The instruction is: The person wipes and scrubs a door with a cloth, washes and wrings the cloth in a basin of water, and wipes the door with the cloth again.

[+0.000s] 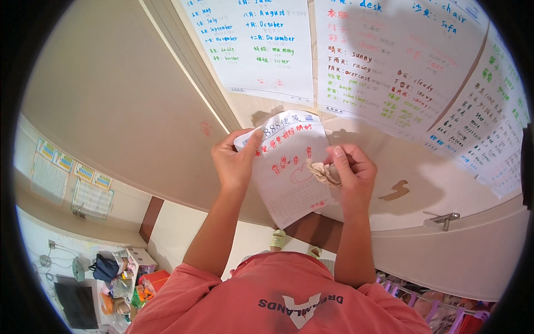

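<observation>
My left hand (238,160) grips the upper left corner of a paper sheet (292,192) with its thumb in front. Red handwriting, small red figures and a heart outline are on the sheet, which hangs down in front of a pale door. In my right hand (353,167), a crumpled beige tissue or cloth (323,172) is pinched between thumb and fingers, over the sheet's right edge. Above my hands, handwritten posters (267,54) with coloured English and Chinese words are fixed to the door surface.
A metal door handle (444,220) juts out at lower right, below a brown mark (395,191) on the door. Green slippers (278,239) stand on the floor below. At lower left are a cluttered shelf with bags (104,267) and a dark screen (77,304). Purple hangers (452,321) show at lower right.
</observation>
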